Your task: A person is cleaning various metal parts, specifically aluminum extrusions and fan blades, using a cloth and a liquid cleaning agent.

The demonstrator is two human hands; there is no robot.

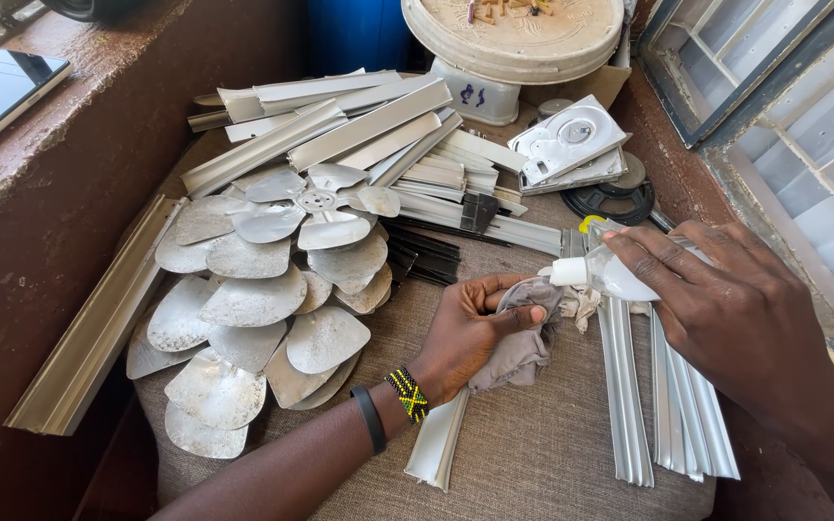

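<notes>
My left hand (465,333) is closed around a bunched grey cloth (523,338), the thumb pressing it near the top. It wears a black band and a beaded bracelet at the wrist. My right hand (726,309) grips a small clear plastic bottle (610,273) tipped sideways, its white nozzle pointing at the cloth and almost touching it. A yellow cap piece shows just behind the bottle. Both hands hover over a grey woven seat cushion (533,453). A short aluminium strip (439,441) lies below the left hand.
Stacked metal fan blades (263,309) cover the cushion's left half. Long aluminium strips (340,121) pile up behind, and more strips (673,405) lie under my right arm. A metal plate (571,140), black rings (615,201), a round cream base (514,43) and a window frame (784,116) lie beyond.
</notes>
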